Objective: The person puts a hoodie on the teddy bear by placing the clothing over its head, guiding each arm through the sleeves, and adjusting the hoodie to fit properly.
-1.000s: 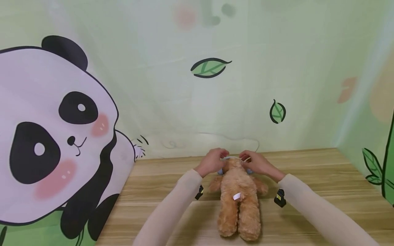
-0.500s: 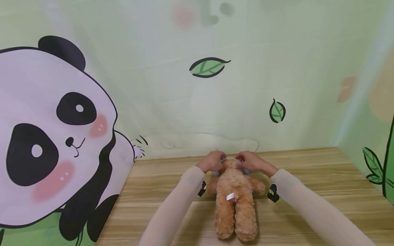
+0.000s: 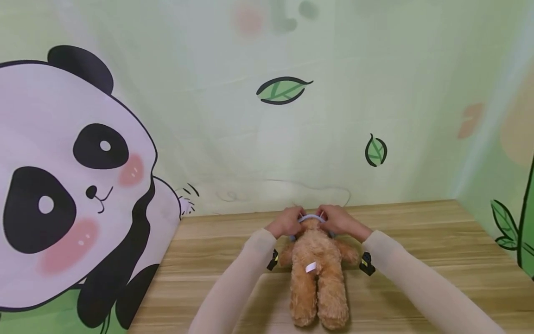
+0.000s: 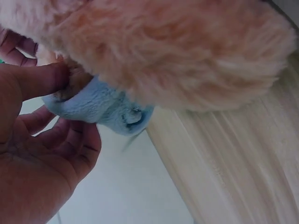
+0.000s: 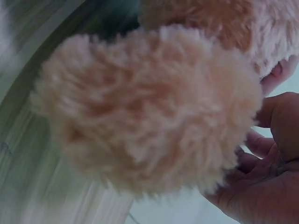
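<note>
A brown plush toy [image 3: 315, 255] lies back up on the table, legs toward me, with a small white tag [image 3: 311, 267] at its rear. Light blue fuzzy cloth [image 4: 100, 107] wraps its head, and its edge shows as a pale arc across the back of the neck in the head view. My left hand [image 3: 288, 222] pinches the cloth at the left side, thumb on the fur side and fingers beneath. On the opposite side, my right hand [image 3: 340, 220] grips the cloth's other end; in the right wrist view the toy's arm [image 5: 149, 112] hides much of those fingers.
The wood-grain table [image 3: 225, 260] meets a pale green printed backdrop [image 3: 233, 139] just beyond the hands. A large panda [image 3: 104, 185] is printed at the left. Each wrist carries a small black device, such as the right one [image 3: 367, 263].
Both hands have shifted slightly left and the right hand has come nearer the left. The toy has slid a little left, and the blue edge now sits lower behind its head.
</note>
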Tool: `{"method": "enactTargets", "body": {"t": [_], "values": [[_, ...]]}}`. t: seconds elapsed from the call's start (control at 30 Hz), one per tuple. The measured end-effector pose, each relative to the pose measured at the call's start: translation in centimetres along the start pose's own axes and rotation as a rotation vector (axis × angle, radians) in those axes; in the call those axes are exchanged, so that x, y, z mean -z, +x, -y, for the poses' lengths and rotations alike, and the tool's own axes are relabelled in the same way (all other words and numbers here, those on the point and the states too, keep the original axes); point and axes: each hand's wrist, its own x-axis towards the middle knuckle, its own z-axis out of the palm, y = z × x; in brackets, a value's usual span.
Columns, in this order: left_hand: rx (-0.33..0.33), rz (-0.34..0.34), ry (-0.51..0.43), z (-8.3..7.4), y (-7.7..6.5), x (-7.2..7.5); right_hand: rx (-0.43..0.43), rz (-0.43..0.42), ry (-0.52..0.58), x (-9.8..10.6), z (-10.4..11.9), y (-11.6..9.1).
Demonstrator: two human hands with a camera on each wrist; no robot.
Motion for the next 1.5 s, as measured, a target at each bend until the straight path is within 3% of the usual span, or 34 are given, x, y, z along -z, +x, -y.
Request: {"method": "enactTargets", "body": {"t": [0.2, 0.4, 0.5, 0.63, 0.77, 0.9, 1.03, 1.2, 1.27, 1.5], "values": [[-0.074, -0.041, 0.016, 0.4, -0.2, -0.3, 0.034, -0.039, 0.019, -0.6, -0.2, -0.4], [-0.159, -0.106, 0.027, 1.3, -0.6, -0.7, 0.129, -0.100, -0.022, -0.9, -0.4, -0.9], [-0.179, -0.130, 0.025, 1.6, -0.8, -0.8, 0.170, -0.114, -0.046, -0.8, -0.5, -1.0], [-0.172, -0.114, 0.028, 1.4, -1.0, -0.7, 0.191, -0.075, -0.060, -0.5, -0.7, -1.0], [-0.192, -0.103, 0.090, 0.8, -0.9, -0.8, 0.177, -0.063, -0.091, -0.6, -0.8, -0.9], [-0.223, -0.148, 0.172, 0.8, -0.9, -1.1, 0.220, -0.141, -0.137, -0.9, -0.9, -1.0], [-0.201, -0.154, 0.184, 0.8, -1.0, -1.2, 0.246, -0.178, -0.176, -1.0, -0.6, -0.9], [-0.068, -0.061, 0.218, 0.1, -1.1, -0.9, 0.245, -0.147, -0.210, -0.9, 0.1, -0.7], [-0.046, -0.049, 0.221, 0.0, -1.1, -0.9, 0.253, -0.139, -0.219, -0.9, 0.3, -0.7], [-0.139, -0.082, 0.288, 0.5, -0.7, -1.4, 0.229, -0.151, -0.229, -1.2, 0.2, -0.7]]}}
